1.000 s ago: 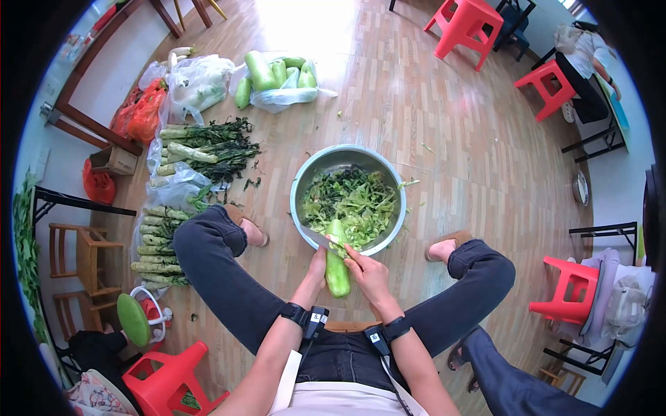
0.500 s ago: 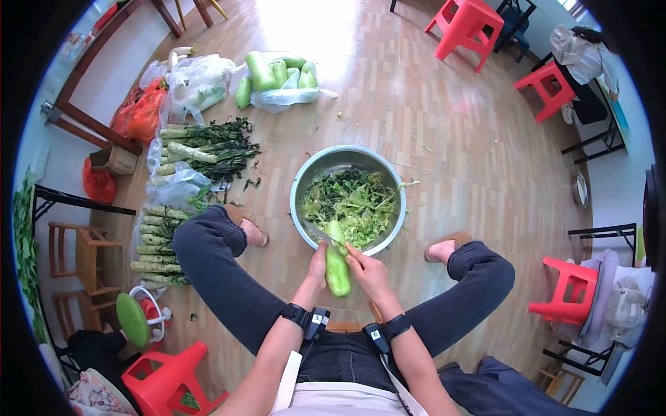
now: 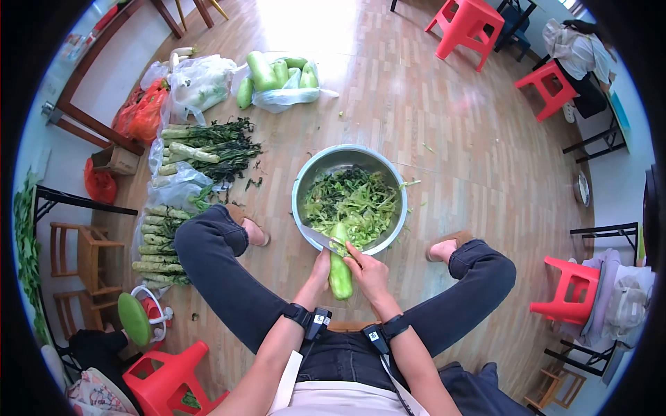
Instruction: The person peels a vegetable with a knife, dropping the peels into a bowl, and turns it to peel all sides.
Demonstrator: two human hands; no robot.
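A light green gourd (image 3: 340,279) slants over the near rim of a metal basin (image 3: 299,171). My left hand (image 3: 318,270) is closed on its left side. In my right hand (image 3: 369,272) is a knife (image 3: 320,238), its blade lying across the gourd and pointing up to the left. My right fingers are close against the gourd's peel. Inside the basin lies a heap of green peelings and leafy scraps (image 3: 357,202). Part of the knife's handle is hidden by my fingers.
Leafy stalks (image 3: 163,248) lie in rows at left. Beyond them are a white plastic bag (image 3: 198,87) and a bag of gourds (image 3: 279,82). Red stools (image 3: 468,31) stand around the room. A person (image 3: 586,69) sits at the far right.
The knife's blade has swung out to the left and shows more fully across the gourd. Both hands stay in nearly the same place. The seated person at the far right has shifted.
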